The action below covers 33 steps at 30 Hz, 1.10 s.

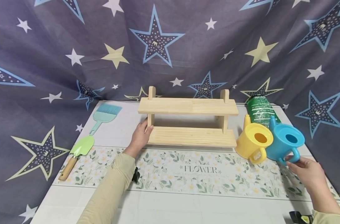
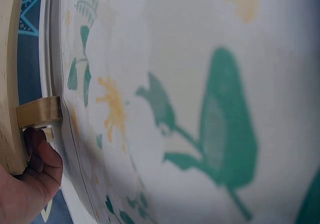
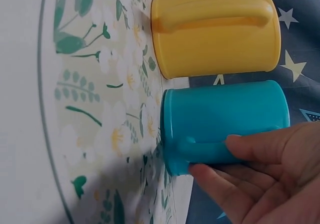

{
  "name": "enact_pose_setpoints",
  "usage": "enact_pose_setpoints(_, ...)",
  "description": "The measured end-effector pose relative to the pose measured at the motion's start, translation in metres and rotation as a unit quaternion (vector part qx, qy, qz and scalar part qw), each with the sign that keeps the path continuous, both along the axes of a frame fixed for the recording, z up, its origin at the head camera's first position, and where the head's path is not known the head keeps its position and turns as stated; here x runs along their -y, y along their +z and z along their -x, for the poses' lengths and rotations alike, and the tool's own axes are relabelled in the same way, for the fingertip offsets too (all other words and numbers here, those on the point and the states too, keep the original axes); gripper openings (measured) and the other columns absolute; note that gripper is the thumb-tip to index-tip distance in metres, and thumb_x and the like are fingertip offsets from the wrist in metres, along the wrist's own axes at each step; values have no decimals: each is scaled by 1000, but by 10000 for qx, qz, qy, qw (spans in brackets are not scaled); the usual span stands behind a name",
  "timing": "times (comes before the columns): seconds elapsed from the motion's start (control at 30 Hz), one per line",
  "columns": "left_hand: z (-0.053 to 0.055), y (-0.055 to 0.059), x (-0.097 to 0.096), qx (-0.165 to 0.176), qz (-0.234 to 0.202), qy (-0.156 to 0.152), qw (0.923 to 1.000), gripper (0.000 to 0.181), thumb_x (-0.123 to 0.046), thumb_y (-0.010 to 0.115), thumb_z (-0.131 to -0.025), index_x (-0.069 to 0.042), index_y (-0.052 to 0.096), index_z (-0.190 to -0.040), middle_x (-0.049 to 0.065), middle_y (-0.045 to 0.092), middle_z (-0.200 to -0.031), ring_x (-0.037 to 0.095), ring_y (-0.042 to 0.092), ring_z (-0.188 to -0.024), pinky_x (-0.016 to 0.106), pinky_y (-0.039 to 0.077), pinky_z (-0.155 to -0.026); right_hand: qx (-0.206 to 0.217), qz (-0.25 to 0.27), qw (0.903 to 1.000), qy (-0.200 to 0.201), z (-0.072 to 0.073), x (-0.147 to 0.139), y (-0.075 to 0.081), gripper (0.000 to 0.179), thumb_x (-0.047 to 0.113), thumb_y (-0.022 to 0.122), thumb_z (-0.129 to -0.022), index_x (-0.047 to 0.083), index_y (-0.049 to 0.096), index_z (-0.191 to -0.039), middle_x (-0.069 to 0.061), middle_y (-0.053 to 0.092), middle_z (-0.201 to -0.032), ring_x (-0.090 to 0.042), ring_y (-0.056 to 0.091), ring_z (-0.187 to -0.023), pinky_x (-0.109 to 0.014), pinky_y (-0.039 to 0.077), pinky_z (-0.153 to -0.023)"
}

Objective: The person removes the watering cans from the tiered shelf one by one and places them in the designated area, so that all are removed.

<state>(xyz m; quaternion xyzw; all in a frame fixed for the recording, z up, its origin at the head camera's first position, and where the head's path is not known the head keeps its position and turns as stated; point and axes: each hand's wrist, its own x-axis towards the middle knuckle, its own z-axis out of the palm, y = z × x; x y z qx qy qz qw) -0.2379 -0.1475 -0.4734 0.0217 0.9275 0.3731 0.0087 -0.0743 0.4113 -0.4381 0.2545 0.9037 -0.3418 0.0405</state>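
Note:
A two-tier light wooden shelf (image 1: pixel 188 106) stands at the back middle of the table. My left hand (image 1: pixel 140 137) grips the left end of its lower board, beside the upright. In the left wrist view, curled fingers (image 2: pixel 49 156) wrap the board's end. To the right, my right hand (image 1: pixel 310 174) holds the handle of a blue watering can (image 1: pixel 277 148). The right wrist view shows the thumb (image 3: pixel 245 146) on that handle and the fingers beneath it. A yellow watering can (image 1: pixel 245 147) stands between the blue one and the shelf.
A green printed plastic bag (image 1: pixel 260 109) lies behind the cans. At the left lie a teal dustpan-shaped tool with comb teeth (image 1: pixel 105 115) and a green trowel (image 1: pixel 85 145) with a wooden handle. A star-patterned cloth (image 1: pixel 170 81) hangs around the table's back and sides.

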Motion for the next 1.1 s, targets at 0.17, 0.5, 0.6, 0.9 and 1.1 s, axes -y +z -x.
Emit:
enact_pose_setpoints(0.17, 0, 1, -1, 24, 20, 6, 10000, 57, -34, 45, -104, -12, 29, -154, 21, 51, -123, 35, 52, -112, 50, 40, -99, 17, 60, 10000, 22, 1, -1, -4, 40, 9, 61, -93, -15, 53, -124, -32, 65, -108, -52, 58, -105, -67, 44, -80)
enact_pose_setpoints(0.5, 0, 1, -3, 85, -38, 60, 9999, 57, -33, 45, -104, -13, 29, -154, 21, 49, -125, 35, 51, -115, 51, 39, -100, -183, -65, 9997, 125, -1, -2, -8, 42, 13, 65, -92, -14, 55, -123, -32, 65, -105, -53, 57, -105, -64, 46, -76)
enact_pose_setpoints(0.6, 0, 1, -2, 90, -17, 47, 9999, 57, -33, 45, -104, -13, 28, -154, 21, 49, -125, 35, 52, -115, 51, 40, -100, -80, -171, 9997, 130, -4, -2, -6, 46, 17, 66, -92, -14, 53, -124, -34, 62, -111, -54, 54, -109, -64, 46, -77)
enact_pose_setpoints(0.9, 0, 1, -1, -16, -1, 13, 10000, 54, -34, 46, -104, -13, 33, -153, 20, 51, -123, 35, 53, -112, 51, 40, -98, 83, -628, 9975, -320, -14, 8, 7, 61, 23, 69, -91, -12, 46, -135, -35, 53, -126, -55, 48, -114, -66, 41, -86)
enact_pose_setpoints(1.1, -2, 1, 1, -43, 83, 4, 10000, 56, -36, 46, -104, -14, 33, -153, 20, 52, -124, 35, 53, -111, 52, 41, -96, -174, -1087, 9931, -392, -27, 16, 24, 47, 13, 57, -95, -13, 47, -133, -35, 52, -127, -55, 48, -113, -65, 41, -88)
